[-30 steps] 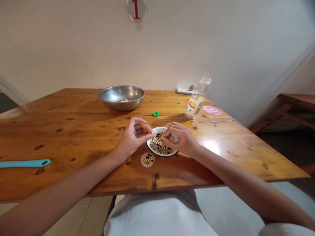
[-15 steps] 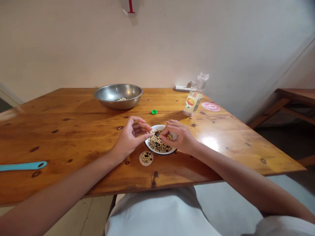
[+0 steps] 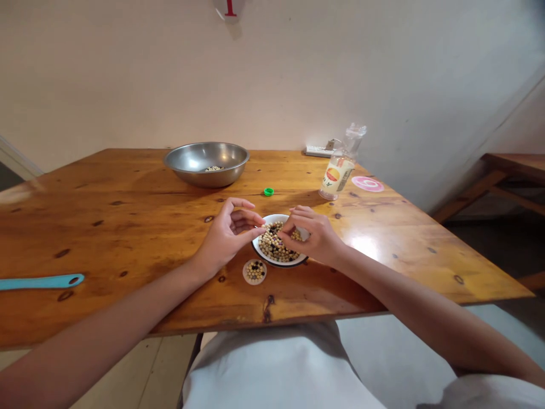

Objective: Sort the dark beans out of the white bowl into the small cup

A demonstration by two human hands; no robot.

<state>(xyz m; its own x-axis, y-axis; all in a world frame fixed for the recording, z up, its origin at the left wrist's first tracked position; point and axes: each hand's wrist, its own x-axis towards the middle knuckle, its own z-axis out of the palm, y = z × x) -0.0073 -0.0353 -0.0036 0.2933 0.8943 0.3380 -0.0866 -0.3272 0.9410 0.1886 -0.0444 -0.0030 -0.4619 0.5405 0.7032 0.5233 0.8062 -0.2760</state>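
Just above a white bowl of mixed pale and dark beans, the left hand brings thumb and forefinger together over the rim, perhaps on one bean, though that is hard to tell. The right hand curls its fingers together over the beans. A small round dish of beans sits just beside the bowl on the wooden table, with a steel bowl farther off.

Red numeral 1 on wall sign
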